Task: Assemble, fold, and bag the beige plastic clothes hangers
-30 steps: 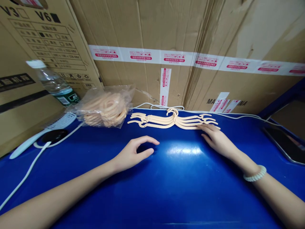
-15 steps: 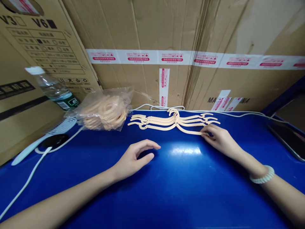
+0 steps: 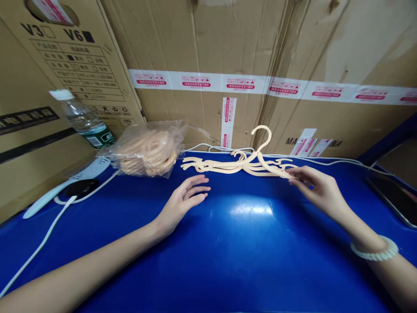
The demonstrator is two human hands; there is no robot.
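Observation:
A pile of cream plastic hangers (image 3: 211,165) lies at the back of the blue table (image 3: 247,256). My right hand (image 3: 317,191) pinches the right arm tip of one hanger (image 3: 262,150), which is tilted up off the pile with its hook raised against the cardboard. My left hand (image 3: 182,202) hovers open, fingers stretched toward the left end of the pile, a short way in front of it and not touching it. A pale bead bracelet (image 3: 374,252) is on my right wrist.
A clear bag of cream rings (image 3: 148,150) lies left of the hangers. A water bottle (image 3: 81,119), a white handheld fan (image 3: 65,184) and a white cable (image 3: 35,248) are at the far left. Cardboard boxes (image 3: 228,56) wall the back. A dark phone (image 3: 392,198) lies at right.
My right hand went from resting on the pile's right end to pinching one hanger and tilting it up. My left hand stretched its fingers and moved forward toward the pile.

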